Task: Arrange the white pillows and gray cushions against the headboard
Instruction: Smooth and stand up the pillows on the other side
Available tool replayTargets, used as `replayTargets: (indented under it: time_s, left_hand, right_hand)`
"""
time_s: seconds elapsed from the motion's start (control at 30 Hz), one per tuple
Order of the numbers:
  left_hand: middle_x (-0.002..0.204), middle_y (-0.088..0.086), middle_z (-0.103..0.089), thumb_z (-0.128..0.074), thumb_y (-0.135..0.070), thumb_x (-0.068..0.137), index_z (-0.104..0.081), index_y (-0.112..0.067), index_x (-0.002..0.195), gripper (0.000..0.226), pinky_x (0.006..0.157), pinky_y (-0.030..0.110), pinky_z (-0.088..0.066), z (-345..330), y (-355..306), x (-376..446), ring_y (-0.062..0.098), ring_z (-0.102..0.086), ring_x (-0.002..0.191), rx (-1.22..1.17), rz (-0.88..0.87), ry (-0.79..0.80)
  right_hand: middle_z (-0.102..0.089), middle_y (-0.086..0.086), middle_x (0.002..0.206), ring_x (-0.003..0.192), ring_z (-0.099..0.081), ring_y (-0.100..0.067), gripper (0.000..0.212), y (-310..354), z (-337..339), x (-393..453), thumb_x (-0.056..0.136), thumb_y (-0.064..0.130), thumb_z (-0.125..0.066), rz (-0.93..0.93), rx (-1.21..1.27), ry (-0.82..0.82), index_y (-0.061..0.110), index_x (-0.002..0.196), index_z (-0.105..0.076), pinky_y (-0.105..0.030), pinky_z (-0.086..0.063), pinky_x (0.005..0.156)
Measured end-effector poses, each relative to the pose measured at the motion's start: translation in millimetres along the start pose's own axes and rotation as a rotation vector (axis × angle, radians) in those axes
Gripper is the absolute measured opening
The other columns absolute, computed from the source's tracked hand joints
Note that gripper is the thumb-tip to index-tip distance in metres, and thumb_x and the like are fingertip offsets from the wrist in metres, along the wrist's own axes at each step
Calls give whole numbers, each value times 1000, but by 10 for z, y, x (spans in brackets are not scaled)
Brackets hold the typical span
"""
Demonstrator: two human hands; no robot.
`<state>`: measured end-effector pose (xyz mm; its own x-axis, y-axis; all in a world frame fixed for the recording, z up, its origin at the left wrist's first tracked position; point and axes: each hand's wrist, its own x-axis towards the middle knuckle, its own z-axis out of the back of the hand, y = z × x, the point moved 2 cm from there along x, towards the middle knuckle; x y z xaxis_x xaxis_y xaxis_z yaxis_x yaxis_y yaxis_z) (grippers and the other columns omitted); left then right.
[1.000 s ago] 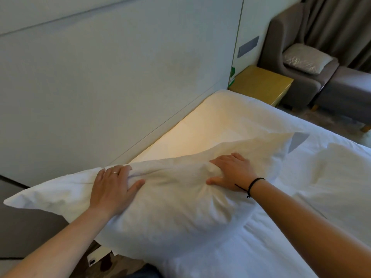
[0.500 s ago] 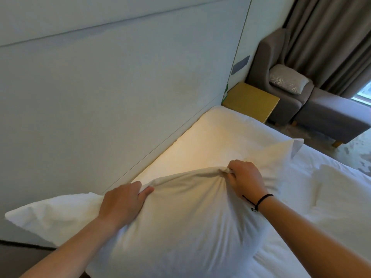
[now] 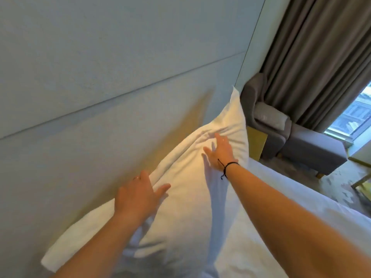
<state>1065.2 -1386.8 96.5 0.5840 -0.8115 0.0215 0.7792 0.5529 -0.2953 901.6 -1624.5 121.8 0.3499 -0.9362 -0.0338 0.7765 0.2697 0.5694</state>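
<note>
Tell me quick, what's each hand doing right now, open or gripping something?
Left hand: open, fingers spread flat, pressing the white pillow.
Right hand: open, fingers straight, pressing the same pillow toward the headboard.

A white pillow (image 3: 180,197) is propped on its long edge against the pale headboard (image 3: 100,97), stretched from 7 o'clock to 1 o'clock across the view. Its cover is creased near the upper corner. A gray cushion (image 3: 270,118) wrapped in clear film is seen at 2 o'clock, well apart.
</note>
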Motion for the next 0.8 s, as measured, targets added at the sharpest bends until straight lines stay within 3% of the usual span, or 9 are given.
replayTargets:
  time_s: [0.1,0.17,0.27,0.37,0.5,0.67,0.8]
  left_hand:
    - [131,2,-59,-34,-96,60,-32,-25,139,107,90,41,-49,-639,420,-276,26,-59,116,75,102,244]
    - [126,0,-61,-31,-99,53,-33,-25,136,111,86,38,-52,-903,636,-405,23,-62,109,16,151,278]
    - [105,-4,-68,-28,-99,57,-42,-28,118,95,75,36,-54,-983,787,-398,21,-66,93,-52,148,239]
    - [91,-5,-68,-30,-94,66,-50,-30,99,74,67,33,-53,-883,799,-319,21,-66,84,-98,56,183]
    - [69,-5,-58,-30,-80,82,-41,-26,73,56,51,33,-34,-564,786,-222,25,-65,73,-20,-75,67]
    - [72,1,-67,-32,-71,88,-35,-24,70,50,49,32,-30,-325,916,-325,30,-67,70,155,-61,-8]
    - [79,-2,-68,-39,-67,89,-42,-27,83,41,51,31,-34,-354,860,-444,25,-68,74,237,-48,21]
  right_hand:
    - [14,-4,163,150,5,-27,95,-248,-1096,-576,86,67,-52,-168,170,354,30,154,3,-51,-13,117]
    - [20,0,162,149,13,-24,101,-371,-1577,-935,77,82,-44,-205,107,412,38,153,6,-56,-8,117]
    - [19,8,161,148,15,-19,101,-376,-1779,-1124,69,91,-36,-197,85,364,47,150,5,-62,-5,114]
    - [14,5,163,149,12,-21,100,-387,-1723,-1085,71,87,-42,-172,134,336,44,151,-1,-62,-8,116]
    - [11,8,163,149,10,-19,93,-428,-1647,-1067,77,81,-45,-142,165,339,43,152,-5,-60,-10,117]
    - [10,13,162,149,9,-13,90,-334,-1672,-1123,77,78,-47,-94,216,362,46,151,-6,-58,-13,118]
    - [7,12,163,149,7,-14,84,-469,-1575,-1289,85,67,-52,-85,274,432,41,152,-9,-49,-12,120]
